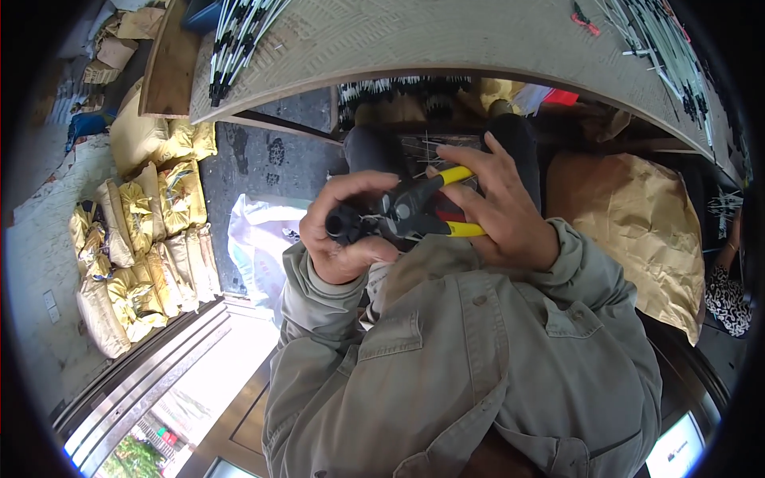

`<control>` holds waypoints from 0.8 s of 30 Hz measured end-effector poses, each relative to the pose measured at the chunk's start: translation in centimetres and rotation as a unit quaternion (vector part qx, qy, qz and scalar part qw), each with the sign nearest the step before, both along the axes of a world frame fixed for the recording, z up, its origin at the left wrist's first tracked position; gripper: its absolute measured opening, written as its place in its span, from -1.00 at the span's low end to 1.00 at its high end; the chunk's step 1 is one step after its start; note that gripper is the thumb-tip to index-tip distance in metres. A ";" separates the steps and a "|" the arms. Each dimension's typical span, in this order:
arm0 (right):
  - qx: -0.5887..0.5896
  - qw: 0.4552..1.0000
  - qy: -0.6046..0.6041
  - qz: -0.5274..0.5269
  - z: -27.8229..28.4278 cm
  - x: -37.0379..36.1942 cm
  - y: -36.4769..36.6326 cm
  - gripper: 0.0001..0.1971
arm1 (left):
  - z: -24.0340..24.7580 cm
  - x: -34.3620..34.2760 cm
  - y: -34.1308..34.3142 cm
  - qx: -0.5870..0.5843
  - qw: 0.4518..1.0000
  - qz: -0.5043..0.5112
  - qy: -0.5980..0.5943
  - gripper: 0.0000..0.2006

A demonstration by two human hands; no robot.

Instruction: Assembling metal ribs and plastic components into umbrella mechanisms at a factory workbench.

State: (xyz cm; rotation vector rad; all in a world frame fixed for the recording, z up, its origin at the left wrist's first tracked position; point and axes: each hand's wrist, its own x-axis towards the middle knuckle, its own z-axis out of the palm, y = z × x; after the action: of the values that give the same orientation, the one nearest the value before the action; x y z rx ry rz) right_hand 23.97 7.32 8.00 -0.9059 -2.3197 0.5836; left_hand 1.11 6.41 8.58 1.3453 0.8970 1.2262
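My left hand [351, 253] is closed around a small black part with a round, tube-like end [343, 223]. Its other end is hidden between my fingers and the tool. In my right hand [510, 215] is a pair of pliers [405, 204] with yellow-and-black handles, spread apart. Their dark metal head points left, against the black part; whether the jaws grip it I cannot tell. Both hands are close together over my lap, in front of my chest. Below the pliers, thin pale wires [426, 150] lie between my knees.
A worktable [446, 40] curves across the far side, with bundles of black-and-white rods [243, 40] at left and thin rods [665, 60] at right. Yellow and brown packed sacks [147, 239] are stacked at left, near a white plastic bag [259, 239]. At right stands a large brown paper sack [629, 231].
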 end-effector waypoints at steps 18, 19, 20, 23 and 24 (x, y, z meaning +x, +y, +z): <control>0.195 0.973 -0.124 -0.005 4.0 2.6 2.0 -0.73 | 1.1 1.1 0.4 0.049 0.998 -0.020 0.040 -0.44; 0.183 0.975 -0.129 0.011 4.2 2.9 2.1 -0.67 | 1.1 1.2 0.6 0.050 0.998 -0.016 0.038 -0.44; 0.181 0.975 -0.129 0.015 4.6 3.3 2.2 -0.67 | 1.0 1.1 0.7 0.085 0.995 -0.029 0.053 -0.40; 0.052 0.987 -0.107 0.110 6.3 4.7 2.9 -0.59 | 1.3 0.6 1.0 0.112 0.988 -0.080 0.066 -0.35; -0.138 0.968 -0.101 0.186 6.6 5.2 3.5 -0.57 | 1.7 0.5 0.9 0.092 0.986 -0.101 0.094 -0.35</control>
State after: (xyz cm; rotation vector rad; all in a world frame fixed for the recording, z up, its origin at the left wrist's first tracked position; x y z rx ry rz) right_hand 29.17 10.84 14.58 -0.6755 -2.6619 1.0348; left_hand 1.62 7.36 10.26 1.6790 0.7680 1.0562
